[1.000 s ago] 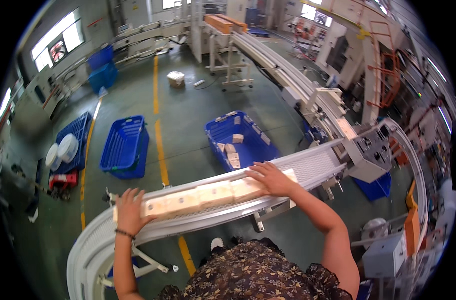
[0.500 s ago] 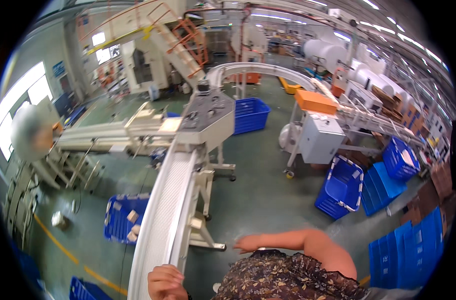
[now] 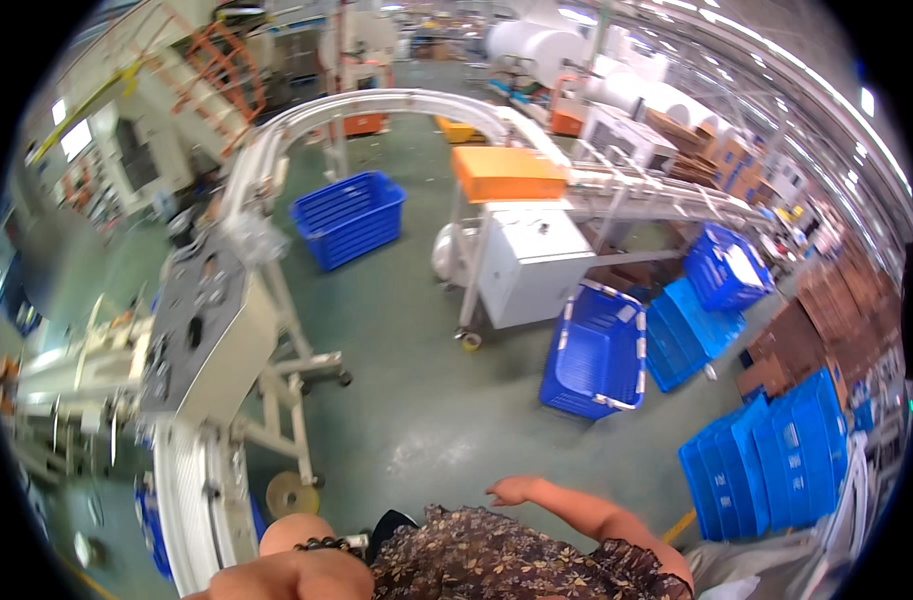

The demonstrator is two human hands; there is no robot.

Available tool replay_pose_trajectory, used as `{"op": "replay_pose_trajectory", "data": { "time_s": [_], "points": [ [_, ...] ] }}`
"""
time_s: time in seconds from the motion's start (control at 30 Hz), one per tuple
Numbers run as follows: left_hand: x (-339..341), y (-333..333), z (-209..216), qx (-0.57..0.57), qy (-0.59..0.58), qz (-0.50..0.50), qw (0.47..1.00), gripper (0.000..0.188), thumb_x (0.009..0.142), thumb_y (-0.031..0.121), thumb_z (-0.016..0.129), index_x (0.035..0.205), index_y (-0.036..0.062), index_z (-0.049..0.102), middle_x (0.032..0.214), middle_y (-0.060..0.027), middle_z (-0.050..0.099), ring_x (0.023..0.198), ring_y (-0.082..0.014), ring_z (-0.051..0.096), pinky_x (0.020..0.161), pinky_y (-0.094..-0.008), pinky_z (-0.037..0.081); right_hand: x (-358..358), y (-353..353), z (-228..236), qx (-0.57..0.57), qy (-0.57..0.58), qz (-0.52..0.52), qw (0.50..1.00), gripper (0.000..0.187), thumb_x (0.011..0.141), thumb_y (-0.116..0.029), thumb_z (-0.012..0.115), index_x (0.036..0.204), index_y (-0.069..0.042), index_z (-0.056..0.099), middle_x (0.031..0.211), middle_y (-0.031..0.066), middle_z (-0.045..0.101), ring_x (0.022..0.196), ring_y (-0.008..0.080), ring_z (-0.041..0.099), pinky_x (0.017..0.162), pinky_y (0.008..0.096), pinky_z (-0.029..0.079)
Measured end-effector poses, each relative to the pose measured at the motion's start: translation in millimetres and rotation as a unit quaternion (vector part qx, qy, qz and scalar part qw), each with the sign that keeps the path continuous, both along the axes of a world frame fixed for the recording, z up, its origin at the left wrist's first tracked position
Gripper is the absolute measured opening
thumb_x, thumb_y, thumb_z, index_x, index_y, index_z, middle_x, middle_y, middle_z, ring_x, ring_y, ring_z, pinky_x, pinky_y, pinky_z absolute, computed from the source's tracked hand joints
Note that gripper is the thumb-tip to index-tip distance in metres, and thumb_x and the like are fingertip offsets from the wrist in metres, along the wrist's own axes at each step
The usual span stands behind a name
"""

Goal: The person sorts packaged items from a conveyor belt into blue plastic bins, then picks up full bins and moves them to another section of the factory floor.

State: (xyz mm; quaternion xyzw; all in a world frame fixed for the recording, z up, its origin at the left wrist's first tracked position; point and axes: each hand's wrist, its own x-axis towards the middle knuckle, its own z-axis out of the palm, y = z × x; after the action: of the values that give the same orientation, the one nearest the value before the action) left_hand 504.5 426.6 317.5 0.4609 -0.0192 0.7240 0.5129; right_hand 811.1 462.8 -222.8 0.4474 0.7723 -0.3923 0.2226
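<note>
My left hand (image 3: pixel 289 574), with a dark beaded bracelet at its wrist, is at the lower edge beside the near end of a white conveyor (image 3: pixel 182 500). Its fingers run out of the picture or blur, so I cannot see whether they hold anything. My right hand (image 3: pixel 514 490) hangs in front of me over the green floor, touching nothing. Its fingers are loosely stretched out and nothing is in them. A patterned dark blouse covers my body between the two arms.
Left of me stands a machine with a grey control panel (image 3: pixel 202 310). A curved conveyor (image 3: pixel 397 100) runs behind a blue crate (image 3: pixel 352 222). Ahead on the right are a white cabinet (image 3: pixel 537 265), an orange box (image 3: pixel 507 175), another blue crate (image 3: pixel 595 350) and stacked blue bins (image 3: pixel 767 465).
The whole view has swung to the right, so the conveyor and control panel now sit farther left. My left hand has shifted down and left in the picture; the right stays empty.
</note>
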Motion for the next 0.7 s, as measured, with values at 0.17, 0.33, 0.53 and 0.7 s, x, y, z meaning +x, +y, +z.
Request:
{"op": "replay_pose_trajectory", "data": {
  "time_s": [0.17,0.33,0.53,0.7],
  "points": [
    [36.3,182.2,-37.8,0.233,-0.091,-0.130,0.960,0.013,0.094,0.013,0.066,0.107,0.0114,0.065,0.104,0.0008,0.061,0.096,-0.0107,0.055,0.075,-0.0263,0.044,-23.4,117.7,6.1,0.019,0.076,-0.029,0.996,0.050,0.097,-0.035,0.061,0.139,-0.009,0.053,0.132,0.0187,0.061,0.122,0.0379,0.057,0.100,0.0484,0.048],
    [59.0,335.2,-72.3,0.182,-0.102,-0.243,0.947,0.013,0.099,0.022,0.059,0.102,0.0098,0.064,0.109,0.0008,0.060,0.106,-0.0151,0.055,0.073,-0.0320,0.049,-29.1,270.9,41.9,0.055,0.144,-0.049,0.987,0.049,0.096,-0.032,0.061,0.138,-0.009,0.052,0.129,0.0193,0.060,0.119,0.0390,0.057,0.098,0.0491,0.049],
    [89.3,555.0,-69.7,0.192,-0.002,-0.284,0.939,0.016,0.100,0.026,0.059,0.100,0.0100,0.058,0.093,-0.0126,0.066,0.075,-0.0252,0.065,0.066,-0.0388,0.054,-12.6,472.2,103.9,0.121,0.187,-0.067,0.973,0.044,0.098,-0.030,0.059,0.136,-0.008,0.054,0.124,0.0194,0.062,0.114,0.0389,0.060,0.095,0.0482,0.049],
    [131.6,720.8,-111.8,0.088,0.089,-0.370,0.921,0.023,0.094,0.018,0.062,0.102,-0.0033,0.062,0.096,-0.0195,0.067,0.089,-0.0312,0.065,0.084,-0.0429,0.051,48.9,607.8,211.6,0.264,0.269,-0.184,0.908,0.033,0.101,-0.031,0.054,0.128,-0.014,0.062,0.114,0.0122,0.066,0.102,0.0320,0.064,0.087,0.0432,0.053]
  ]
}}
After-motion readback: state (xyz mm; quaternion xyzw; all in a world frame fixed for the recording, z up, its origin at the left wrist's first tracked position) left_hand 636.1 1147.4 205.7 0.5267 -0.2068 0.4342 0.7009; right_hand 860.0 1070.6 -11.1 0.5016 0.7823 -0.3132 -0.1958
